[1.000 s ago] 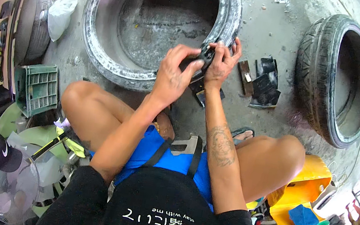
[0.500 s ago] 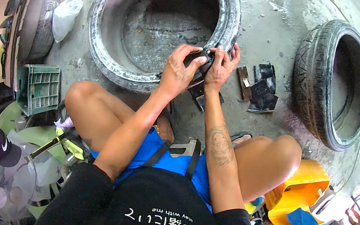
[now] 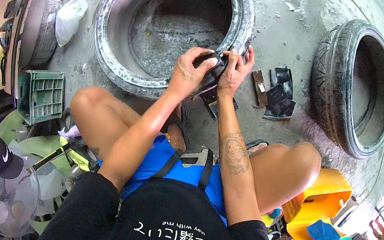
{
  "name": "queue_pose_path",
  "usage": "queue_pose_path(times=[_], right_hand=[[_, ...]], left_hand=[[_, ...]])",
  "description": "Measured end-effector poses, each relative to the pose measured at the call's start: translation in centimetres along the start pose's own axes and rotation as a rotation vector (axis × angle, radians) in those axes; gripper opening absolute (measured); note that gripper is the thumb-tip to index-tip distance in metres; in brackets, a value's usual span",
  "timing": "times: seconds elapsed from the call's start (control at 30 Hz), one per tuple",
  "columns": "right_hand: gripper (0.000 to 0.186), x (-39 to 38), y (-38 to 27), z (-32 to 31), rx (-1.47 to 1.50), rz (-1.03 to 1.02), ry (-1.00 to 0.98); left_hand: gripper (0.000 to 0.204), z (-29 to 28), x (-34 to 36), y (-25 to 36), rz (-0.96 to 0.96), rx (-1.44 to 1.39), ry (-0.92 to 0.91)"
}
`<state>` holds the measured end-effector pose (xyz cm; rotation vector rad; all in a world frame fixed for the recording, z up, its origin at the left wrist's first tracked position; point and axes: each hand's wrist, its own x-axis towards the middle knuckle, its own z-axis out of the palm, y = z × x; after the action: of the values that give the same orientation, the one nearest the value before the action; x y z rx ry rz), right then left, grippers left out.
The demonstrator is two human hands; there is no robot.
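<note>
At twelve o'clock, by the four-o'clock edge of the white-smeared tire (image 3: 130,80), pinches a black piece (image 3: 219,67) with nearly closed left hand (image 3: 188,72); cannot tell if gripping with half-curled right hand (image 3: 233,72).

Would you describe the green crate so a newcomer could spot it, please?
From the big central tyre, go down-left to the left knee. Just left of it sits the green crate, set apart from the white bag above by its gridded side.

Reaches forward with both forearms (image 3: 148,125), pinches with left hand (image 3: 188,72), curls right hand (image 3: 233,74) close beside it.
</note>
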<state>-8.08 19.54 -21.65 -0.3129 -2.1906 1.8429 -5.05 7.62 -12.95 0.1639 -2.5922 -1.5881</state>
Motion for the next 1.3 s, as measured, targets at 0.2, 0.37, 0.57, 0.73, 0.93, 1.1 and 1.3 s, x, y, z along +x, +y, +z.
queue_pose_path(times=[0.2,0.37,0.57,0.73,0.93,1.1,1.3], right_hand=[[0.031,0.1,0.4,-0.6,-0.008,0.015,0.045],[0.031,0.5,-0.1,-0.1,0.003,-0.01,0.016],[0.028,0.0,0.5,-0.3,-0.017,-0.006,0.026],[0.03,0.0,0.2,-0.5,0.031,0.009,0.033],[0.038,-0.1,-0.3,0.3,0.046,0.037,0.022],[0.031,-0.1,-0.1,-0.6,0.087,0.067,0.022],[0.029,-0.1,0.1,-0.2,0.06,0.02,0.026]], left_hand=[[0.029,-1.2,-2.3,1.1,-0.028,0.067,0.047],[0.027,0.7,-0.2,1.0,0.109,0.132,0.016],[0.025,0.7,-0.3,0.5,0.14,0.096,0.023],[0.026,0.1,-2.4,0.8,0.085,0.122,0.011],[0.036,-1.3,0.0,-1.8,-0.021,0.104,-0.011],[0.059,-3.4,-3.7,2.7,0.076,0.505,-0.285],[0.071,-2.5,-5.3,3.2,0.019,0.593,-0.358]])
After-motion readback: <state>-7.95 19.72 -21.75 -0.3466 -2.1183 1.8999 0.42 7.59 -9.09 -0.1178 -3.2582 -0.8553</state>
